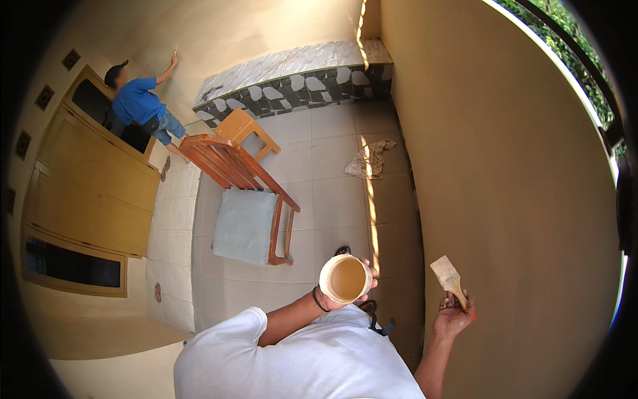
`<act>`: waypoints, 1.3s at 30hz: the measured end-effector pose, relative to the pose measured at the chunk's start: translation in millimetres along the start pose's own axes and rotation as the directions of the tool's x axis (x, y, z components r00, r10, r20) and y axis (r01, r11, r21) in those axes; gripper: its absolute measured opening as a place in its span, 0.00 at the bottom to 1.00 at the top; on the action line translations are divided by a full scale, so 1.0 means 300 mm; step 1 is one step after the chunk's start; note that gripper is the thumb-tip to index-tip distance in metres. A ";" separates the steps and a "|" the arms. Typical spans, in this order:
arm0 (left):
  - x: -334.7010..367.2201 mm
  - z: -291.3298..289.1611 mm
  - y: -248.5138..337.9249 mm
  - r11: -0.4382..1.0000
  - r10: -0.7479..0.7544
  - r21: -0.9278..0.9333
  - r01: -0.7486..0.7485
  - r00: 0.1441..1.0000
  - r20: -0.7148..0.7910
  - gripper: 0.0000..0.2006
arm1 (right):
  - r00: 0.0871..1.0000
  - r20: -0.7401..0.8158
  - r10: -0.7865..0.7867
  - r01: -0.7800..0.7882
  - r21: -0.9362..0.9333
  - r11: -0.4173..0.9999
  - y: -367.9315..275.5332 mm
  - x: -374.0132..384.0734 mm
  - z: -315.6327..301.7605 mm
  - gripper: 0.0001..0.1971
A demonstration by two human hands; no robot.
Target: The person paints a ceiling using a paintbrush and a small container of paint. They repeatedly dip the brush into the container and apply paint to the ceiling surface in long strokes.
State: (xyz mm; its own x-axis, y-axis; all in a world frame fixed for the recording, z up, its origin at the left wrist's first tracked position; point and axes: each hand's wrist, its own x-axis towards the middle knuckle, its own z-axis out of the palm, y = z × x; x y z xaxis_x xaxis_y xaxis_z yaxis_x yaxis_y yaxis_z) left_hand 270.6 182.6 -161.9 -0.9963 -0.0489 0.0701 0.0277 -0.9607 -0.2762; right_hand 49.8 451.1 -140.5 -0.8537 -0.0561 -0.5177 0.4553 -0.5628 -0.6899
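A round, pale tub (325,282) of tan paint (348,279) sits in my left hand (369,284), whose fingers curl round its right side. Its open top faces up in front of my white shirt. On the right, my right hand (456,315) is closed round the wooden handle of a flat paintbrush (446,274). The brush's wide end points up and to the left, close to the tan wall (518,219). Whether the bristles touch the wall I cannot tell.
A wooden chair (229,163) with a grey seat and an orange stool (239,126) stand ahead to the left. A crumpled cloth (371,159) lies on the tiles. Far left, a person in blue (141,101) reaches to the wall beside a stone-faced ledge (292,90).
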 end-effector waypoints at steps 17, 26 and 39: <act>0.284 0.170 0.719 0.993 0.032 0.114 -0.032 0.999 0.005 0.28 | 0.995 -0.025 0.092 -0.090 0.055 0.994 0.373 0.139 0.815 0.13; 0.437 0.176 0.803 0.997 0.042 0.066 -0.045 0.998 0.040 0.29 | 0.987 -0.029 0.156 -0.150 0.153 0.977 0.437 0.299 0.920 0.12; 0.669 0.262 0.769 0.989 0.148 0.026 -0.149 0.988 0.037 0.31 | 0.895 0.442 0.056 0.150 -0.417 0.897 0.421 0.398 1.286 0.10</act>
State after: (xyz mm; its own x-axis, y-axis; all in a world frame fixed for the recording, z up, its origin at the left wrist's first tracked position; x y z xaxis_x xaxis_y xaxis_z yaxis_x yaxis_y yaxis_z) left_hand 83.4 -70.4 -136.4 -0.9776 -0.2005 0.0640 0.1778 -0.9495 -0.2587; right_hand -92.1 55.1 -94.3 -0.8506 -0.4459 -0.2788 0.3859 -0.1691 -0.9069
